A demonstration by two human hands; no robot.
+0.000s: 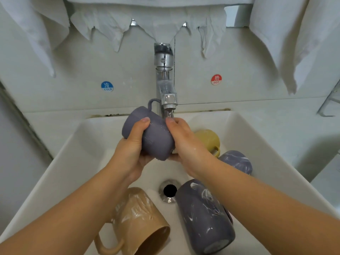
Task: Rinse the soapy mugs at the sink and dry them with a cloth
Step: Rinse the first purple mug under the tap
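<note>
Under tap [166, 92]: mug [152, 137] gripped between both hands' fingers [140, 126]

Round blue sticker [107, 86] on white wall panel [73, 85] left of tap [164, 78] in front of me: white Chinese character above word "COLD"; round red sticker [216, 79] on same panel right of tap: white Chinese character above word "HOT"; small mark on tap's chrome body, too small to read; no other readable text.

A washroom: white sink [239, 129], tap [164, 76], hanging towels [287, 34].
</note>
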